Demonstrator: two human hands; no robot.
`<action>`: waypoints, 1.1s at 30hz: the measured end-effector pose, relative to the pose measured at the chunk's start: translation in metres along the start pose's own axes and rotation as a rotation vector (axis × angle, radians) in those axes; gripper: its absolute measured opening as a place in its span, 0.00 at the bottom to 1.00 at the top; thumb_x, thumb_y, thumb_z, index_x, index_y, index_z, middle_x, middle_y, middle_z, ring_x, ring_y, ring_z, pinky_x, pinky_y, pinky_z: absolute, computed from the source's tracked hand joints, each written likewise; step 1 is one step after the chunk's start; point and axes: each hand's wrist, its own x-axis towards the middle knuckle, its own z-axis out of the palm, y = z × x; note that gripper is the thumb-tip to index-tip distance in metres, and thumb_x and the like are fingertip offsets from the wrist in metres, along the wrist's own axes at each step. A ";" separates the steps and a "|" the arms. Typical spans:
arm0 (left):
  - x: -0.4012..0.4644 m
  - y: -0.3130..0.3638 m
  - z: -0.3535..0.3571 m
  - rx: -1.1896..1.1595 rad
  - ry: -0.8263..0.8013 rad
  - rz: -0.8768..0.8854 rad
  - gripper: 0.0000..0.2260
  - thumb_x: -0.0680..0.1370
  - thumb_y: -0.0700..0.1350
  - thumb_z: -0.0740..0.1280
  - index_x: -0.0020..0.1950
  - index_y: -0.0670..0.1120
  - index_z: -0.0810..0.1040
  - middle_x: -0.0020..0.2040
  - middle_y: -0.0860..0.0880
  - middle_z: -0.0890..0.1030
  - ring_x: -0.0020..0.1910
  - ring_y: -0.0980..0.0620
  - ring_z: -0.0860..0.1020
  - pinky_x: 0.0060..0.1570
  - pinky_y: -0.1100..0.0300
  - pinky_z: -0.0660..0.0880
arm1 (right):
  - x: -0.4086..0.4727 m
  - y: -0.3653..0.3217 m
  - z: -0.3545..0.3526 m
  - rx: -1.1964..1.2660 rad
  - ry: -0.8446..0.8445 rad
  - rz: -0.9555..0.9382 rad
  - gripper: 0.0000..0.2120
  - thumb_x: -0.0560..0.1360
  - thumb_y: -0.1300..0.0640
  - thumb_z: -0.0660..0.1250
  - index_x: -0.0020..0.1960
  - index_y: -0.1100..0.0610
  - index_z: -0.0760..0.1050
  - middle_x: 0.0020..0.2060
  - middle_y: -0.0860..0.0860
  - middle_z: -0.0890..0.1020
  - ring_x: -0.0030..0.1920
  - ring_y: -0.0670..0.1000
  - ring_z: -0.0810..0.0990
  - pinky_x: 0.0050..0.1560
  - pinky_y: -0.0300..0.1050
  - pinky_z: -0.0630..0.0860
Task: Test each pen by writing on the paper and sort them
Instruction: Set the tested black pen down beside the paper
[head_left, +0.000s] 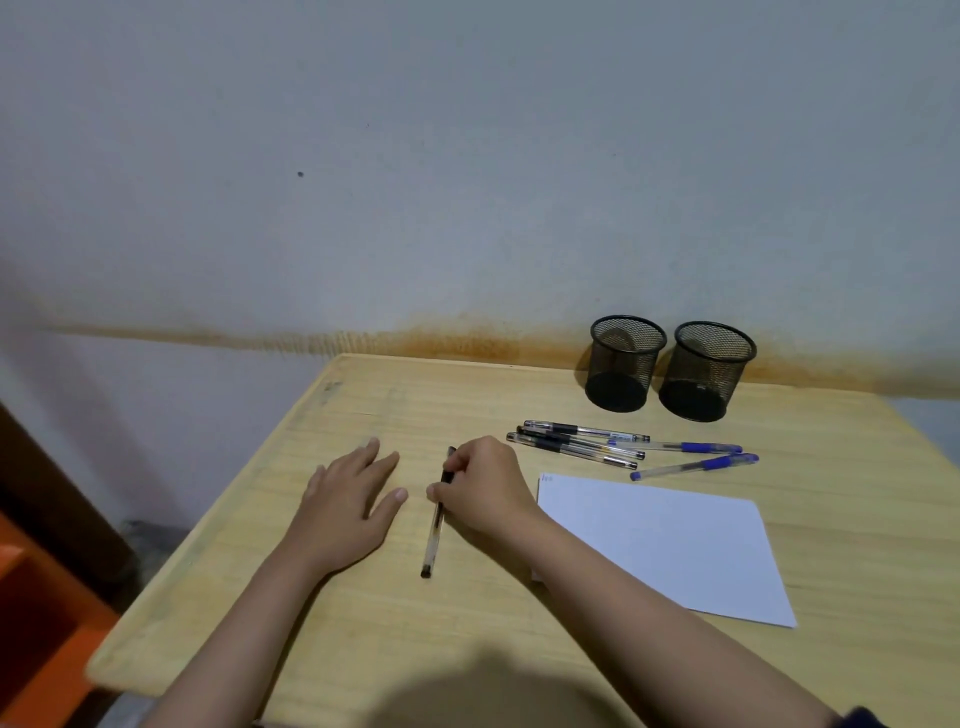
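Left of the white paper sheet (665, 545) on the pale wooden table (363, 623), the right hand (483, 488) has its fingers curled around a black-capped clear pen (435, 525), lower end touching the wood. The left hand (348, 499) lies flat, fingers spread, left of that. Beyond the paper lie three black pens (576, 441) and two blue pens (691, 457), then two black mesh cups (670, 364).

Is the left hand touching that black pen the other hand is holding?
Apart. The head view shows bare table between the left hand, lying flat, and the black pen gripped by the right hand.
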 end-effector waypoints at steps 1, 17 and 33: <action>0.000 0.000 0.000 -0.002 0.000 0.000 0.37 0.69 0.69 0.44 0.73 0.54 0.62 0.77 0.52 0.57 0.75 0.52 0.55 0.72 0.45 0.50 | 0.000 0.000 0.000 -0.005 -0.006 -0.007 0.09 0.68 0.58 0.75 0.43 0.62 0.79 0.35 0.53 0.78 0.37 0.50 0.77 0.37 0.39 0.73; -0.001 -0.001 0.002 -0.059 0.015 -0.003 0.30 0.73 0.64 0.51 0.72 0.54 0.64 0.77 0.53 0.57 0.75 0.53 0.55 0.73 0.46 0.49 | 0.021 0.058 -0.097 -0.378 0.171 0.035 0.03 0.69 0.55 0.72 0.42 0.53 0.84 0.37 0.49 0.84 0.41 0.50 0.80 0.42 0.50 0.80; -0.002 0.001 0.000 -0.042 0.012 -0.010 0.27 0.76 0.63 0.53 0.72 0.55 0.64 0.77 0.54 0.57 0.75 0.54 0.55 0.73 0.46 0.49 | 0.031 0.066 -0.102 -0.486 0.135 -0.065 0.04 0.73 0.56 0.70 0.41 0.56 0.81 0.40 0.51 0.82 0.43 0.52 0.78 0.38 0.47 0.75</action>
